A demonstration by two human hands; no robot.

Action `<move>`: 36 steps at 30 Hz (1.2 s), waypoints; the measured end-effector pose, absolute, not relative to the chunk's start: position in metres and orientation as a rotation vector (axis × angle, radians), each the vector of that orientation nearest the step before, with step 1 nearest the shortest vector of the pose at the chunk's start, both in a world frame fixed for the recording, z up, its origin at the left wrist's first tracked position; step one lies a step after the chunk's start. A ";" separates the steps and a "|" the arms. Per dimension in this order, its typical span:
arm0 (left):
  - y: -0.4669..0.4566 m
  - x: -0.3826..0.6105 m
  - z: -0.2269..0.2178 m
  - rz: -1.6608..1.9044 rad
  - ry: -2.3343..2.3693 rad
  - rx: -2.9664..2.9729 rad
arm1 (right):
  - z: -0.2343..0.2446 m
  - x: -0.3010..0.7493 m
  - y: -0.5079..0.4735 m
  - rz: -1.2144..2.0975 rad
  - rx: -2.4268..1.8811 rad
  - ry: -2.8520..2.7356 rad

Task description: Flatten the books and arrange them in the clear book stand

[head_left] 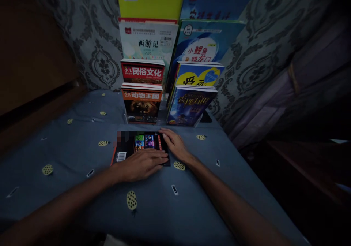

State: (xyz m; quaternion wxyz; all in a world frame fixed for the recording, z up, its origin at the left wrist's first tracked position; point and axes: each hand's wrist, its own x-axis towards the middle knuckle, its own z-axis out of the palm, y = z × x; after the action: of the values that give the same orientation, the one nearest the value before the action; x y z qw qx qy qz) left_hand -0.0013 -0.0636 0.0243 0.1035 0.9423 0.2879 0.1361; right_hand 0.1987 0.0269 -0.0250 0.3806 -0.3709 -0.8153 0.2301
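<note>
A dark book lies flat on the blue cloth, with colourful pictures and a barcode on its upper side. My left hand rests flat across its near right part, fingers stretched out and pointing right. At the book's right edge, my right hand lies with its fingers extended, touching the top right corner. Part of the cover is hidden under the left hand, and its top left corner is blurred out.
Behind the flat book, an orange lion-covered book and a blue book front two upright stacks in a clear stand. Taller books, such as a pale one, rise behind. Patterned curtains hang at the back; the cloth has pineapple prints.
</note>
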 end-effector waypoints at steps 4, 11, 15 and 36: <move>-0.053 -0.008 0.016 0.427 0.936 2.794 | -0.027 0.200 0.028 0.568 -0.953 -2.094; -0.029 -0.031 0.001 0.434 1.373 2.794 | -0.012 0.192 0.012 0.440 -1.038 -2.267; -0.024 -0.039 -0.006 0.527 1.496 2.777 | -0.003 0.175 -0.010 0.357 -1.038 -2.436; -0.027 -0.040 -0.015 0.604 1.558 2.725 | -0.006 0.178 -0.018 0.286 -1.356 -2.519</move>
State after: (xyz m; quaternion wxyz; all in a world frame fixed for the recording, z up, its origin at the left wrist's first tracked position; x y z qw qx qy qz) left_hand -0.0398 -0.0274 -0.0149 -0.0277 0.8522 0.4872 0.1889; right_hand 0.1778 -0.0180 -0.0058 0.1331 -0.4675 -0.8683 0.0988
